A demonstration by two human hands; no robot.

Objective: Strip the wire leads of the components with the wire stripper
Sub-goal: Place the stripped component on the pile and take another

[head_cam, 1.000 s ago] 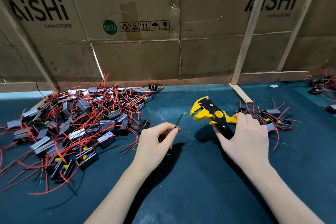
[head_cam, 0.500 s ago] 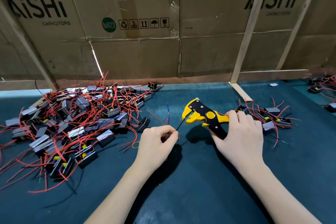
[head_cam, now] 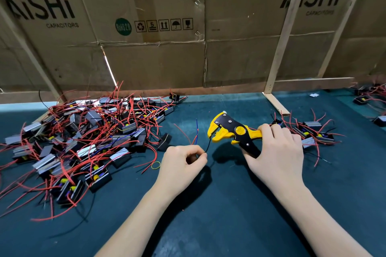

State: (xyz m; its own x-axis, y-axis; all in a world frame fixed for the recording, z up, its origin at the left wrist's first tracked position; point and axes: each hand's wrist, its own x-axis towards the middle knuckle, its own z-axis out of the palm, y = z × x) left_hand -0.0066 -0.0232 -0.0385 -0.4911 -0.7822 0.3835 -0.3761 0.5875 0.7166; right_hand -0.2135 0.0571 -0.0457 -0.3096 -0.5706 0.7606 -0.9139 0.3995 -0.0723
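Between hands: black lead (head_cam: 208,146) | left hand (head_cam: 181,164) pinches it | right hand (head_cam: 275,152) grips wire stripper (head_cam: 231,131)

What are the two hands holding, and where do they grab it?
The right hand grips the wire stripper by its handles. The left hand pinches a thin black wire just below its tip.

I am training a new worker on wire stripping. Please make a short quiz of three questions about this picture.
1. True or false: the wire stripper lies unused on the mat.
2. Which hand pinches the black wire? A left hand; B right hand.
3. Fill in: the larger pile of components lies on the person's ___ side.

Key: 1 false, the right hand grips it; 2 A; 3 left.
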